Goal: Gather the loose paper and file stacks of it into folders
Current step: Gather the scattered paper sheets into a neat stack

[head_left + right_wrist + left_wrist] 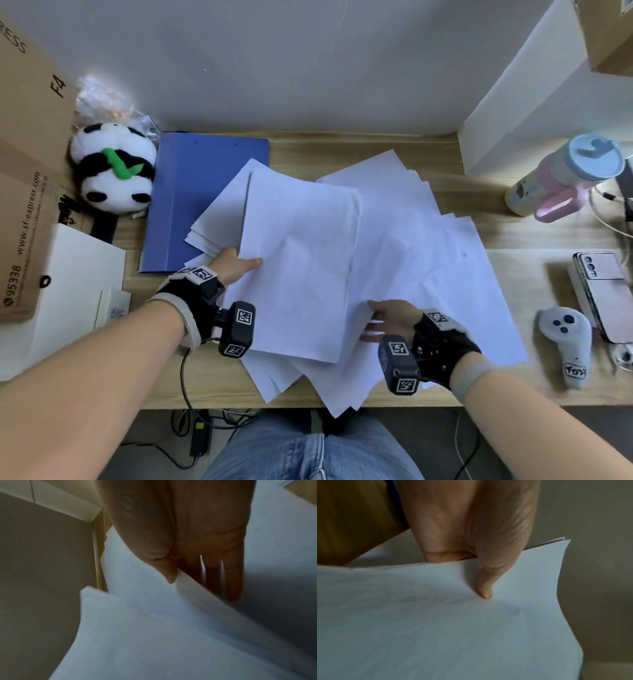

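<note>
Loose white paper (pixel 431 240) lies fanned over the wooden desk (pixel 534 236). A closed blue folder (pixel 191 192) sits at the back left, partly under the sheets. My left hand (pixel 239 265) pinches the left edge of a lifted stack of sheets (pixel 301 260); the thumb (pixel 485 588) presses on top and the fingers are hidden below. My right hand (pixel 382 322) is at the stack's lower right edge. Its thumb (pixel 169 577) lies over a sheet edge and its straight fingers (pixel 231 582) reach under the paper (pixel 154 628).
A panda plush (pixel 114 168) and a cardboard box (pixel 30 171) stand at the left, with a white pad (pixel 75 281) in front. At the right are a pastel bottle (pixel 565 174), a phone (pixel 603 291) and a grey controller (pixel 565 339). Some sheets overhang the desk's front edge.
</note>
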